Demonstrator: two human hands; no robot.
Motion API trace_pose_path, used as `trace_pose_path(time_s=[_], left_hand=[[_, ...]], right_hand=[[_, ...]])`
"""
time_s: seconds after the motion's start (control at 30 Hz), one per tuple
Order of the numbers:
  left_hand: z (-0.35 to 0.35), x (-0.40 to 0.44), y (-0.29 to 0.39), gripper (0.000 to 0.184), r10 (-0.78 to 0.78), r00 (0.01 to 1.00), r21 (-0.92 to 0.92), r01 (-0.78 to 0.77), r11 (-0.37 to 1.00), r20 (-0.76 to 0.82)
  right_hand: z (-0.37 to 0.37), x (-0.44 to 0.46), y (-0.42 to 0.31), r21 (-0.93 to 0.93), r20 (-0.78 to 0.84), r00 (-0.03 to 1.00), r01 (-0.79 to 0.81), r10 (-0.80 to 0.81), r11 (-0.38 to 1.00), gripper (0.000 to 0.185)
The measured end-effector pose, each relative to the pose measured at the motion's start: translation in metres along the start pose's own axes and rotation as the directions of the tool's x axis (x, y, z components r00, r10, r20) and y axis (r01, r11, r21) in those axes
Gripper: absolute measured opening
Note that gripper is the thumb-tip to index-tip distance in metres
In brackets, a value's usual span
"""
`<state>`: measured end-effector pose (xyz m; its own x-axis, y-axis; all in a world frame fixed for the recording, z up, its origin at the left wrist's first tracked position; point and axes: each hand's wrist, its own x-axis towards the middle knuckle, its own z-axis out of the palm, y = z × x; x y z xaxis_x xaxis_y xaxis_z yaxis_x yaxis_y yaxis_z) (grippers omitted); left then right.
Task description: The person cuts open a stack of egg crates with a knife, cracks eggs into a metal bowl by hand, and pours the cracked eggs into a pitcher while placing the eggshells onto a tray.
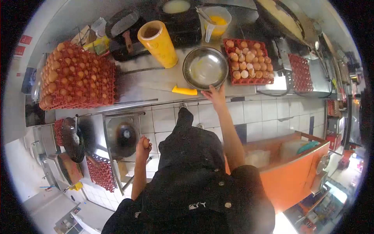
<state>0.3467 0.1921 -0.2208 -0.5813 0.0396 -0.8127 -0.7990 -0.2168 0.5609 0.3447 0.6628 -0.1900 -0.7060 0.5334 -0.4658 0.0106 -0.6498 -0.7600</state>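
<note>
My left hand point(142, 150) is closed around a brown egg point(146, 143), low in front of the counter's edge. My right hand point(214, 95) grips the near rim of a round metal bowl point(191, 74) on the counter. A little yellowish liquid shows inside the bowl. To its right lies a red egg tray point(257, 81) with brown eggs and several broken shells. A knife with a yellow handle point(184, 90) rests on the counter left of the bowl. Behind the bowl stands a clear jug point(228, 19) containing yellow liquid and a utensil.
Tall stacked red trays of eggs point(80, 74) fill the counter's left end. A yellow wrap roll point(159, 46) stands upright behind the knife. An egg tray point(300, 72) lies farther right. Below are a wok point(124, 134) at left and an orange cabinet point(272, 183) at right.
</note>
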Motion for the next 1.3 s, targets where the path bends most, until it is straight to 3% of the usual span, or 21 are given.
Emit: trace_pose_path(time_s=[0.1, 0.13, 0.27, 0.37, 0.4, 0.43, 0.5, 0.63, 0.73, 0.83, 0.9, 0.93, 0.97, 1.0, 1.03, 1.13, 1.17, 1.2, 1.23, 1.27, 1.3], left_hand=[[0.028, 0.014, 0.033, 0.019, -0.027, 0.998, -0.052, 0.030, 0.998, 0.059], [0.044, 0.015, 0.047, 0.020, 0.042, 0.994, -0.050, -0.037, 0.998, 0.097], [0.078, 0.026, 0.106, 0.021, 0.052, 0.985, -0.007, -0.052, 0.999, 0.164], [0.095, 0.050, 0.139, 0.024, 0.106, 0.947, 0.051, -0.127, 0.991, 0.303], [0.111, 0.051, 0.151, 0.024, 0.078, 0.940, 0.060, -0.104, 0.993, 0.333], [0.127, 0.048, 0.166, 0.025, 0.053, 0.931, 0.069, -0.083, 0.994, 0.362], [0.150, 0.060, 0.184, 0.025, -0.007, 0.906, 0.151, -0.063, 0.986, 0.424], [0.180, 0.071, 0.212, 0.023, -0.046, 0.874, 0.351, -0.145, 0.925, 0.484], [0.189, 0.087, 0.216, 0.026, -0.053, 0.848, 0.521, -0.274, 0.809, 0.528], [0.214, 0.076, 0.213, 0.027, -0.081, 0.865, 0.564, -0.250, 0.787, 0.496], [0.207, 0.092, 0.197, 0.023, -0.148, 0.840, 0.494, -0.156, 0.856, 0.522], [0.214, 0.082, 0.197, 0.022, -0.164, 0.849, 0.448, -0.094, 0.889, 0.503], [0.223, 0.072, 0.197, 0.022, -0.168, 0.857, 0.389, -0.041, 0.920, 0.487], [0.217, 0.081, 0.183, 0.021, -0.117, 0.816, 0.246, -0.031, 0.969, 0.566], [0.211, 0.080, 0.193, 0.021, -0.014, 0.774, 0.088, -0.054, 0.995, 0.633], [0.208, 0.011, 0.262, 0.016, 0.284, 0.858, 0.152, -0.379, 0.913, 0.429], [0.206, -0.029, 0.292, 0.016, 0.423, 0.815, 0.250, -0.539, 0.804, 0.396], [0.198, -0.069, 0.327, 0.017, 0.539, 0.746, 0.356, -0.663, 0.659, 0.391], [0.190, -0.100, 0.358, 0.022, 0.793, 0.431, 0.569, -0.812, 0.133, 0.430], [0.185, -0.150, 0.390, 0.031, 0.770, 0.611, 0.630, -0.674, 0.384, 0.184], [0.179, -0.181, 0.423, 0.031, 0.851, 0.505, 0.708, -0.654, 0.267, 0.146]], right_hand=[[0.003, 0.020, 0.010, 0.062, -0.004, 0.999, -0.036, 0.036, 0.997, 0.049], [0.000, 0.027, 0.014, 0.076, 0.006, 0.999, -0.034, 0.033, 0.997, 0.048], [0.004, 0.033, 0.030, 0.109, -0.058, 0.998, 0.004, 0.002, 0.994, 0.049], [0.012, 0.020, 0.018, -0.018, -0.110, 0.982, -0.155, 0.152, 0.988, 0.073], [0.013, 0.013, 0.017, -0.113, -0.219, 0.967, -0.158, 0.130, 0.981, 0.092], [0.011, 0.009, 0.011, -0.133, -0.243, 0.953, -0.217, 0.180, 0.967, 0.096], [0.005, -0.005, -0.008, -0.228, -0.371, 0.919, -0.231, 0.135, 0.946, 0.082], [-0.036, -0.021, -0.030, -0.423, -0.404, 0.907, -0.073, -0.116, 0.903, 0.054], [-0.045, -0.024, -0.062, -0.442, -0.472, 0.866, -0.069, -0.166, 0.894, 0.048], [-0.043, -0.020, -0.085, -0.520, -0.386, 0.888, 0.014, -0.250, 0.854, 0.046], [-0.019, -0.018, -0.098, -0.543, -0.345, 0.909, 0.012, -0.236, 0.840, 0.044], [-0.017, -0.013, -0.091, -0.507, -0.285, 0.929, 0.063, -0.236, 0.860, 0.044], [-0.012, -0.008, -0.090, -0.656, -0.133, 0.950, 0.129, -0.282, 0.743, 0.045], [-0.022, -0.002, -0.078, -0.593, -0.003, 0.972, 0.188, -0.236, 0.783, 0.045], [-0.012, 0.009, -0.072, -0.297, 0.089, 0.982, 0.189, -0.169, 0.936, 0.046], [0.029, 0.024, -0.097, -0.461, 0.213, 0.977, 0.080, 0.023, 0.883, 0.048], [0.043, 0.015, -0.113, -0.482, 0.228, 0.970, 0.043, 0.078, 0.875, 0.049], [0.039, 0.024, -0.111, -0.609, 0.224, 0.974, 0.104, 0.044, 0.786, 0.047], [0.039, 0.035, -0.110, -0.534, 0.237, 0.966, 0.039, 0.106, 0.845, 0.047], [0.041, 0.043, -0.113, -0.457, 0.229, 0.963, -0.025, 0.145, 0.889, 0.047], [0.034, 0.054, -0.126, -0.483, 0.278, 0.954, 0.039, 0.111, 0.875, 0.045]])
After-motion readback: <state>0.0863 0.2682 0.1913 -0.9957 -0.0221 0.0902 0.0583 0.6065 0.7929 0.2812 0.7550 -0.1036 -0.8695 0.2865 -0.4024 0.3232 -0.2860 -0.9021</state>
